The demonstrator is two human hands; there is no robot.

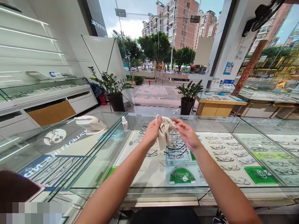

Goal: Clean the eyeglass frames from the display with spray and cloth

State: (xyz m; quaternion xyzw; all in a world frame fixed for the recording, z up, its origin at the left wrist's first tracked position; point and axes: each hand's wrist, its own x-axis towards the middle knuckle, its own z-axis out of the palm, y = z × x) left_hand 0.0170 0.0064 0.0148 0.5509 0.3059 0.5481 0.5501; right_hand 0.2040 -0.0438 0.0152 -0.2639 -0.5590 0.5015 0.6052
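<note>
A crumpled cream cleaning cloth (164,132) hangs from my left hand (153,130), its thumb pressing the cloth against the fingers. My right hand (187,133) is at the cloth's right edge, its fingertips pinching a thin piece of what looks like eyeglasses (175,125); the cloth and fingers hide most of them. Both hands are above a glass display case (144,182). Under the glass, right below the hands, several eyeglass frames (177,152) lie in rows. A small white spray bottle (125,123) stands upright on the glass to the left of my left hand.
A white device (91,124) rests on the left counter. More eyeglasses (224,159) fill the case at right. Two potted plants (116,101) (187,104) stand beyond the case, before the glass doors. The case's front edge (163,203) runs beneath my forearms.
</note>
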